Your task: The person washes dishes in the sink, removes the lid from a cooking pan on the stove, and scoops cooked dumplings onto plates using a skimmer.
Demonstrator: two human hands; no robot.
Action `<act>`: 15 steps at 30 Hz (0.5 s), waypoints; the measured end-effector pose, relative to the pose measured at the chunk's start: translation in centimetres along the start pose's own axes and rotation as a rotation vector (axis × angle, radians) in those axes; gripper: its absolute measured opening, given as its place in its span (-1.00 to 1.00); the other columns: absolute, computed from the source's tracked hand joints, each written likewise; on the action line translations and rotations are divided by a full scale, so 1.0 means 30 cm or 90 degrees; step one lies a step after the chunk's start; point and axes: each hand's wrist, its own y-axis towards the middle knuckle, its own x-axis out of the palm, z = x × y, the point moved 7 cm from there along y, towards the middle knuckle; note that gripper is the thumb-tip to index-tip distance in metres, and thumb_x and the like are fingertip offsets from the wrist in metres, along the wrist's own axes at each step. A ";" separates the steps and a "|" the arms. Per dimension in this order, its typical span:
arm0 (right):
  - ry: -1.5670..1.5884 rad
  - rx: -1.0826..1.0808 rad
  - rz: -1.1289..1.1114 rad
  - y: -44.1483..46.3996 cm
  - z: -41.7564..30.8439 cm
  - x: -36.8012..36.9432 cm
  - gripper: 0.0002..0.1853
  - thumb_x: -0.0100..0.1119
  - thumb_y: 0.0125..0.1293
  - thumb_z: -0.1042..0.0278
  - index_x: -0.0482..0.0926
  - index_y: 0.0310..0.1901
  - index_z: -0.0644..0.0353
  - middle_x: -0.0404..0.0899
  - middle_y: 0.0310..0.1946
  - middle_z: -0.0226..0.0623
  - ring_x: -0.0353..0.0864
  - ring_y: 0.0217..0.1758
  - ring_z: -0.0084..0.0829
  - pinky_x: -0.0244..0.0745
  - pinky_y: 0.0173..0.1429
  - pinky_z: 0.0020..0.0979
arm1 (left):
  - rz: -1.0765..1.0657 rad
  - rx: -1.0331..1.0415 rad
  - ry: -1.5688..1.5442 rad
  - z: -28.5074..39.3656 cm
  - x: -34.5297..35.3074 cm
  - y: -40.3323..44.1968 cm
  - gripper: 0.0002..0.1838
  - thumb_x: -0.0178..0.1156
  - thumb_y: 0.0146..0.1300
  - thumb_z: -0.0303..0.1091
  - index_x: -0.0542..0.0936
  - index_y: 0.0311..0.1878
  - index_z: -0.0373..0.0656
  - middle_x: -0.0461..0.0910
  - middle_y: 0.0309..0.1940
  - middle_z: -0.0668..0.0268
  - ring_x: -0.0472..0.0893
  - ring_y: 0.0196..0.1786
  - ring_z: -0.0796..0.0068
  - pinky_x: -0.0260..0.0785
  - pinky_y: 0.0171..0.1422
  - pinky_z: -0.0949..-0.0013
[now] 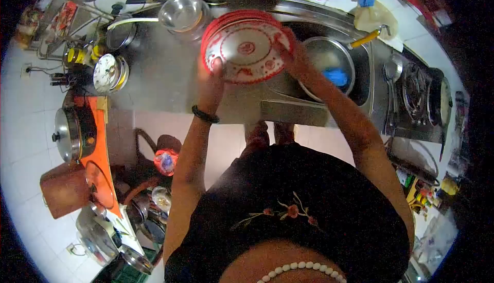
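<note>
A stack of white plates (247, 48) with red patterned rims is between my two hands over the steel counter. My left hand (212, 80) grips the near left edge, its thumb on the top plate. On the right edge my right hand (294, 59) is closed round the rim, somewhat blurred. Just behind the stack's left side are clear glass bowls (181, 15). To the right, in the sink, sits a round metal basin (321, 46) with a blue cloth (335, 77) inside.
Smaller plates (107, 73) are piled on the counter's left. A yellow-handled tool (366, 37) lies by the sink's far right edge. Ladles (393, 72) and a rack are at right. A pot (69, 135) stands on an orange surface (103, 154) at left.
</note>
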 end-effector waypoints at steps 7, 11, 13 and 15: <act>-0.059 -0.121 0.071 -0.021 -0.199 -0.357 -0.57 0.04 0.23 0.43 0.24 0.13 0.24 0.46 -0.05 -0.14 0.43 0.00 -0.38 0.34 0.07 -0.37 | 0.013 0.215 -0.029 0.292 0.194 0.098 -0.51 -0.04 0.29 -0.29 0.08 0.18 -0.32 0.44 -0.27 0.26 0.41 -0.23 0.51 0.28 -0.12 0.42; -0.140 -0.351 0.087 -0.079 -0.267 -0.487 -0.42 0.10 0.11 0.54 0.17 0.19 0.29 0.35 0.08 -0.10 0.35 0.14 -0.28 0.27 0.17 -0.34 | 0.015 0.352 0.074 0.432 0.275 0.092 -0.57 -0.03 0.24 -0.36 0.19 0.14 -0.31 0.42 -0.05 0.12 0.40 0.03 0.31 0.18 0.15 0.29; -0.171 -0.409 0.122 -0.106 -0.297 -0.548 -0.42 0.11 0.12 0.55 0.16 0.19 0.31 0.34 0.08 -0.15 0.32 0.13 -0.35 0.25 0.18 -0.34 | -0.041 0.383 0.136 0.430 0.315 0.104 -0.64 -0.02 0.16 -0.40 0.36 0.01 -0.37 0.37 0.01 0.13 0.33 0.11 0.29 0.07 0.27 0.24; -0.029 -0.395 0.074 -0.115 -0.296 -0.596 -0.32 0.12 0.06 0.56 0.10 0.24 0.23 0.31 0.13 -0.15 0.31 0.19 -0.30 0.21 0.23 -0.36 | 0.012 0.365 0.077 0.425 0.344 0.124 -0.68 0.06 0.11 -0.35 0.44 -0.08 -0.29 0.42 -0.06 0.18 0.37 0.06 0.32 0.17 0.20 0.28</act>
